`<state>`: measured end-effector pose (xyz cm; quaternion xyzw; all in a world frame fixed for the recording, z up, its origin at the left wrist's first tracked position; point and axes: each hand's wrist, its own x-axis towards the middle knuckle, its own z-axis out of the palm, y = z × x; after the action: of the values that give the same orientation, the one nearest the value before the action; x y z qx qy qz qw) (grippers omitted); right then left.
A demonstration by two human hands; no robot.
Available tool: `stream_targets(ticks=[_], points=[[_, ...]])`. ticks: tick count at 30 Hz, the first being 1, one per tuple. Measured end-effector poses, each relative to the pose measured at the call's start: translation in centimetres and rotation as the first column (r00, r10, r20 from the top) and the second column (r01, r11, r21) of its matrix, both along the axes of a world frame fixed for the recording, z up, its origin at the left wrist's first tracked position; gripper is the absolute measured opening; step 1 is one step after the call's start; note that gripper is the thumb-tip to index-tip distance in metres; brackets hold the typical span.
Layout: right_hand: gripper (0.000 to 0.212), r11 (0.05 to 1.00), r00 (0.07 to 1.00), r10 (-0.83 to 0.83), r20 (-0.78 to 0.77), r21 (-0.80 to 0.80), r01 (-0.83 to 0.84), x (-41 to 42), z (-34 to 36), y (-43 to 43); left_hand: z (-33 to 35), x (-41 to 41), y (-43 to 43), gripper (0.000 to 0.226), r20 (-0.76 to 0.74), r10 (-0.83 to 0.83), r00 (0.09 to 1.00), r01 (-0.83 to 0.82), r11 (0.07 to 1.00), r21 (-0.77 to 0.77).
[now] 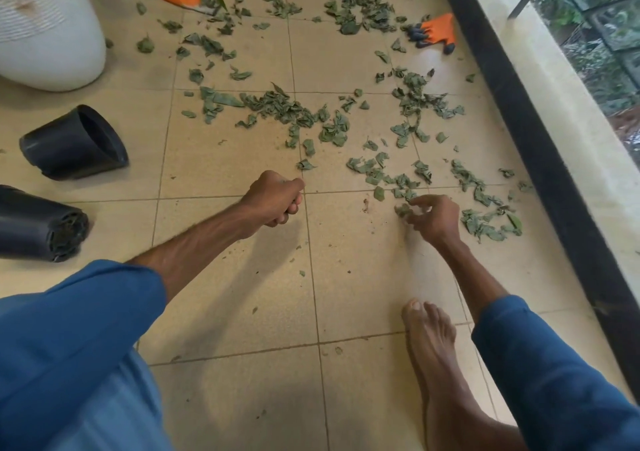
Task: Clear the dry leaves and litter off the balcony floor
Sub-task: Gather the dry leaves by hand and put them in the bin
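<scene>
A small leaf clump [402, 210] is pinched between the curled fingers and thumb of the right hand [434, 220], low over the floor [346, 294], at the near edge of the scatter, so that the nearest pieces are taken first. The left hand [273, 201] is held just above the tiles as a closed fist, well apart from the right; whether gathered leaves are kept inside it cannot be told, though such a grip would suit storing what is picked up. Beyond both hands the dry leaves [277, 107] are spread in loose patches across the tiles, thickest toward the far end and along the dark kerb [540, 145] on the right, so most of the clearing is judged still to be done. An orange glove [438, 33] is left lying among the far leaves, unworn. Two black pots [74, 142] are tipped on their sides at the left, near a white planter [45, 27]. A bare foot [433, 339] is planted on the swept-looking tiles nearest the body.
</scene>
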<state>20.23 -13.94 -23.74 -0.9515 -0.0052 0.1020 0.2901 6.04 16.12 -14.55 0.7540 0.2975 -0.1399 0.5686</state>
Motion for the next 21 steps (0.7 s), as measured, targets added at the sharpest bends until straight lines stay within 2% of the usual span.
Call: stream_targets(ticks=[3,7,10,17,21], points=[[0.046,0.997,0.996,0.051,-0.066,-0.058,-0.055,0.8,-0.5,1.0,-0.1,0.1,-0.1,0.034,-0.010,-0.038,0.999,0.038,0.999,-0.010],[0.030,0.987,0.998,0.034,-0.051,-0.157,-0.041,0.0,-1.4,1.9,-0.4,0.3,-0.1,0.035,-0.024,-0.068,0.997,0.067,0.998,-0.022],[0.028,0.971,0.999,0.053,-0.012,-0.231,-0.054,-0.6,-2.0,1.6,-0.6,0.4,-0.1,0.035,-0.038,-0.092,0.995,0.092,0.996,-0.022],[0.019,0.966,0.991,0.127,-0.035,-0.223,-0.132,0.1,-1.7,1.1,-0.8,0.5,-0.4,0.038,-0.057,-0.131,0.990,0.130,0.991,-0.026],[0.017,0.985,0.992,0.122,-0.019,-0.124,-0.123,0.9,-0.8,2.2,-0.7,0.3,-0.1,0.037,-0.070,-0.138,0.988,0.136,0.990,-0.035]])
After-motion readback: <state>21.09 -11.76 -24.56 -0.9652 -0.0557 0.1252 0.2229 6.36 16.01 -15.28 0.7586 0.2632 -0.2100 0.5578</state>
